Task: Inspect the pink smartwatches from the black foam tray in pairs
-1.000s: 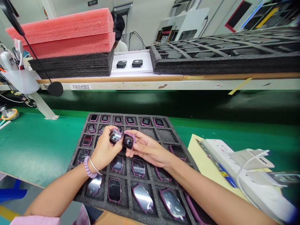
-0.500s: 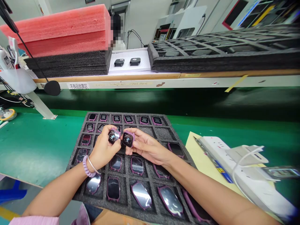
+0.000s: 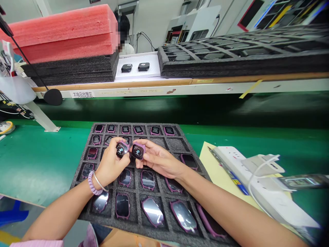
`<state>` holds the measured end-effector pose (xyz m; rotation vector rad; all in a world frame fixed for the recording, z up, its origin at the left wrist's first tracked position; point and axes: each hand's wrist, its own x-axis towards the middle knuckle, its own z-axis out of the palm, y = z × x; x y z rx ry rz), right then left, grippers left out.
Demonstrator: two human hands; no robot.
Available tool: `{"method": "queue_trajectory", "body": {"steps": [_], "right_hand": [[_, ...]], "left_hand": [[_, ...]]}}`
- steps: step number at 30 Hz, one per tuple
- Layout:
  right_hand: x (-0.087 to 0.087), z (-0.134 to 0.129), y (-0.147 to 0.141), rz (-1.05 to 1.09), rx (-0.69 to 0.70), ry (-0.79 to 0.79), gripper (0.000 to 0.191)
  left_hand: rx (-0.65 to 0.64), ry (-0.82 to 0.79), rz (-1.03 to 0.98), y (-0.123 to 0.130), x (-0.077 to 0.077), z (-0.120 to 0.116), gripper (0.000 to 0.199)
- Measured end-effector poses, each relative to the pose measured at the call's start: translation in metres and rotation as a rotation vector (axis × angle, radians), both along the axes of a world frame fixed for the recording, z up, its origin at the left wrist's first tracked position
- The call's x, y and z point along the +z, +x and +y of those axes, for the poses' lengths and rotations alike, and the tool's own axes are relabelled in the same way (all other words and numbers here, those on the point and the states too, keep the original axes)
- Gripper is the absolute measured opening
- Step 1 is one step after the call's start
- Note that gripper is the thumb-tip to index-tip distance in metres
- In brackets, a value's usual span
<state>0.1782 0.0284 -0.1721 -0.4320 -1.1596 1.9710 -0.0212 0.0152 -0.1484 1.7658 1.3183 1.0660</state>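
Between thumb and fingers, my left hand [image 3: 113, 161] grips a purple-rimmed smartwatch body [image 3: 122, 149] with its screen lit. My right hand [image 3: 156, 157] pinches a second lit smartwatch body [image 3: 138, 151] right beside it. Both screens face up toward me and show a similar picture. Under my hands lies a dark grey foam tray [image 3: 138, 212] whose compartments hold several more purple watch bodies, such as a dark-screened one [image 3: 122, 206] near the front. Back-row watches [image 3: 155, 130] display lines of text. My hands and forearms hide some compartments.
On the right, a white power strip [image 3: 231, 156] with a plugged-in charger lies over yellow paper [image 3: 205, 156]. A shelf [image 3: 180, 85] runs across the back, bearing red foam [image 3: 64, 31], two black watch bodies and another foam tray [image 3: 185, 70]. A person is partly visible behind.
The view has shifted slightly, so the scene sits a little further left. Both hands keep hold of their watch bodies side by side, and the pictures on their screens look a little different.
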Motion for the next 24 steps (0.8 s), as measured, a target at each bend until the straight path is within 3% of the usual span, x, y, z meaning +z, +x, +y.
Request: {"method": "queue_trajectory", "body": {"steps": [24], "right_hand": [[-0.0026, -0.001, 0.0019, 0.056, 0.028, -0.009, 0.05]], "left_hand": [[-0.059, 0.015, -0.075, 0.0012, -0.0018, 0.0013, 0.032]]}}
